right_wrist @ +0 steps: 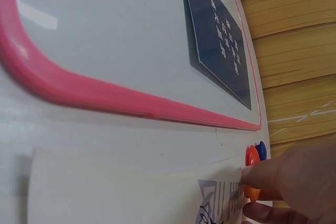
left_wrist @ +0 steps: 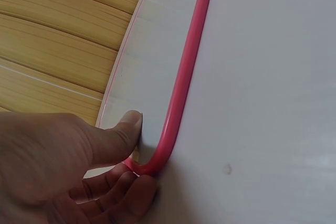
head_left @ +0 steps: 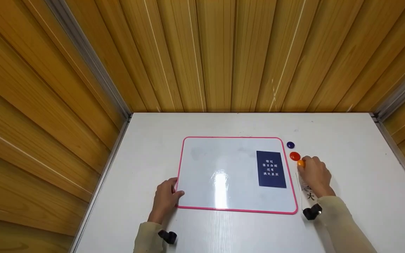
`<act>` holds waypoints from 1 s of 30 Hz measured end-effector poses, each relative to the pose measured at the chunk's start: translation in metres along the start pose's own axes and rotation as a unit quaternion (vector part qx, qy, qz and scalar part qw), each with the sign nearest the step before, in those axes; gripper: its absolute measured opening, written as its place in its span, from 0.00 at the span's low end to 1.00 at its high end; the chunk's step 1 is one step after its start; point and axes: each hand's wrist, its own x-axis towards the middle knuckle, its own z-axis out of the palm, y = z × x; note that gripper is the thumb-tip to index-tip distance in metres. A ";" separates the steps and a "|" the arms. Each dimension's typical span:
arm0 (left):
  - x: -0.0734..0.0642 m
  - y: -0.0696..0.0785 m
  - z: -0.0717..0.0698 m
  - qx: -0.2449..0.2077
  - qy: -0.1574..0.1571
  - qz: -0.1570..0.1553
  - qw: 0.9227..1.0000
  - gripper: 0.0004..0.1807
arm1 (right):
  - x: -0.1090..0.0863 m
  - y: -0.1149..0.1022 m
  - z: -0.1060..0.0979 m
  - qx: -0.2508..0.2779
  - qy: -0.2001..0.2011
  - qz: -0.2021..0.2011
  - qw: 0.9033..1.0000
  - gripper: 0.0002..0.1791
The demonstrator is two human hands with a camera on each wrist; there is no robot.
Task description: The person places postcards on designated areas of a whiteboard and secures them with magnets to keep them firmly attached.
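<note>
A whiteboard (head_left: 202, 193) with a pink frame lies on the white table. My left hand (head_left: 165, 198) grips its lower left corner, with the thumb (left_wrist: 126, 132) over the board's face and the other fingers curled beneath the frame. Just right of the board, my right hand (head_left: 315, 175) pinches an orange round magnet (head_left: 301, 163) between thumb and fingers. Partly hidden below that hand is a white card (right_wrist: 131, 192) with dark characters; whether the thumb touches it I cannot tell. A red magnet (head_left: 295, 156) and a dark blue magnet (head_left: 290, 145) lie beyond the fingers.
A dark blue card (head_left: 271, 169) with white characters lies on the board's right side, one edge slightly raised in the right wrist view. The table (head_left: 374, 182) meets a wood-look panel wall (head_left: 216, 56) at the back, with more panels at both sides.
</note>
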 end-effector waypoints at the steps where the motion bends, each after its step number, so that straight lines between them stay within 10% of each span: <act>1: 0.000 0.000 0.000 0.000 0.001 0.002 1.000 0.29 | 0.000 0.000 0.000 -0.001 0.004 -0.005 1.000 0.22; 30: 0.000 -0.003 0.001 0.010 0.007 0.017 1.000 0.29 | 0.001 -0.016 -0.008 0.002 0.053 -0.025 0.998 0.24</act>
